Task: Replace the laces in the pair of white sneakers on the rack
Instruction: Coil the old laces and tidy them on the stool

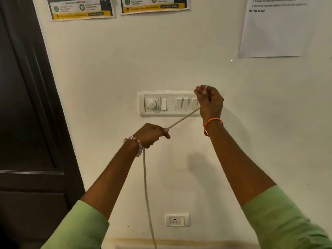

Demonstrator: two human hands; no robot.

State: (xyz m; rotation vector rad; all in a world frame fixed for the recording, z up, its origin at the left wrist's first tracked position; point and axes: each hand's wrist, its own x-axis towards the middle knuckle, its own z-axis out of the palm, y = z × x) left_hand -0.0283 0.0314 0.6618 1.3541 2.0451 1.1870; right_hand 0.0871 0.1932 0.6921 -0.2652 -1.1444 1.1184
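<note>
Lace (pixel 181 119), a thin pale cord, stretches taut between left hand (pixel 150 134) and right hand (pixel 209 101).

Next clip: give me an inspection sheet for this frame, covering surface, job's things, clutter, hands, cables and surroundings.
Surface: nothing seen.
Job's things: white shoelace stretched between both hands, its tail hanging down past the left wrist; sneakers and rack not in view.
Clutter: nothing seen.
Hands: left hand grips the lace; right hand pinches its upper end.
Cables: nothing seen.
Surroundings: wall with switch panel, power socket, posters, paper sheet; dark door at left.
</note>
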